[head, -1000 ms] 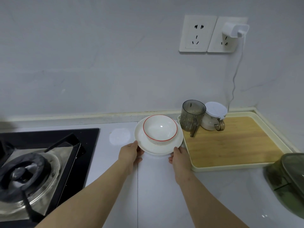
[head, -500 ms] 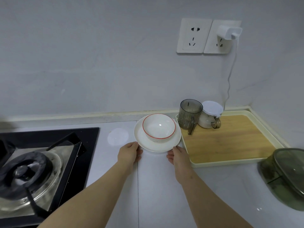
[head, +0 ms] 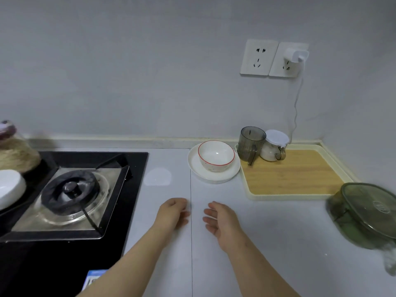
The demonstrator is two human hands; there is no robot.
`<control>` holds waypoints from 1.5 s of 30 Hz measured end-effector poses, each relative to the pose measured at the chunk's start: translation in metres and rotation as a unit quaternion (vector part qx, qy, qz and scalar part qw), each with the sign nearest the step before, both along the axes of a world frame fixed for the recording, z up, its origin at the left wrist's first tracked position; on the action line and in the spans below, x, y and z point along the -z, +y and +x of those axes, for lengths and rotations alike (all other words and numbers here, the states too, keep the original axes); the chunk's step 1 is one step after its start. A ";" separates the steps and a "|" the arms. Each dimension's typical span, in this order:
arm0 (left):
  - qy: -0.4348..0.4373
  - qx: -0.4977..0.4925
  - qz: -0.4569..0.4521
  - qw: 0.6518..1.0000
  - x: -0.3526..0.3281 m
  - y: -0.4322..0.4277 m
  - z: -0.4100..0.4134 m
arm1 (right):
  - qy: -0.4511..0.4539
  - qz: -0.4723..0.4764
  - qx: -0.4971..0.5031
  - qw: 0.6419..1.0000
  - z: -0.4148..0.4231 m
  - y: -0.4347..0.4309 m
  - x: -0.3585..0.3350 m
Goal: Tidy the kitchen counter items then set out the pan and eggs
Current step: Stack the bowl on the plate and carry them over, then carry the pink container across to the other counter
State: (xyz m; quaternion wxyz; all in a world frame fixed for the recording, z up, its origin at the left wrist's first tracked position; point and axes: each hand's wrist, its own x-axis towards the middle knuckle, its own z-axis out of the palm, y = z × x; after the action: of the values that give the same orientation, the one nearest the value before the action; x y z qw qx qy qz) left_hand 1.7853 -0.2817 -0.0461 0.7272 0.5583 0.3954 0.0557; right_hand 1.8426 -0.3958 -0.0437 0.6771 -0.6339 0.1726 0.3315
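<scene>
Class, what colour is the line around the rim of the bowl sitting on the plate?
Red, a thin line on the white bowl, clearest in the head view.

gas stove (head: pixel 70 194): far left | wall sockets (head: pixel 259 57): upper right, side by side | white charger (head: pixel 296 55): plugged into right socket

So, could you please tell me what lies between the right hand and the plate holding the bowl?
Nothing: in the head view, only bare counter separates the right hand from the plate.
</scene>
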 end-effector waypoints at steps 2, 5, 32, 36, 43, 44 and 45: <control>-0.004 -0.016 -0.012 1.000 -0.002 0.006 -0.016 | -0.001 0.005 -0.007 1.000 -0.013 0.004 -0.001; 0.004 -0.051 -0.037 0.998 -0.005 0.015 -0.041 | 0.013 0.022 -0.026 0.999 -0.031 0.016 -0.003; -0.098 -0.632 -0.011 0.768 -0.042 0.114 -0.522 | 0.021 0.068 -0.565 0.822 -0.444 0.233 -0.046; -0.087 -0.684 -0.013 0.724 -0.042 0.121 -0.636 | 0.040 0.058 -0.633 0.771 -0.559 0.258 -0.048; -0.068 -0.734 0.007 0.675 -0.049 0.130 -0.803 | 0.032 0.059 -0.697 0.714 -0.727 0.298 -0.049; -0.066 -0.742 0.005 0.667 -0.049 0.130 -0.822 | 0.034 0.057 -0.705 0.706 -0.748 0.301 -0.049; -0.060 -0.751 0.000 0.658 -0.048 0.130 -0.845 | 0.039 0.051 -0.717 0.694 -0.773 0.304 -0.048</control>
State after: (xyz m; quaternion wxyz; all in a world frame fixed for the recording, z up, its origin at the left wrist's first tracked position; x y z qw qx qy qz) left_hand 0.9400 -0.1519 0.0015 0.4602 0.0669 0.6353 0.6166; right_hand 1.0697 -0.0917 0.0038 0.2577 -0.5161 -0.3253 0.7493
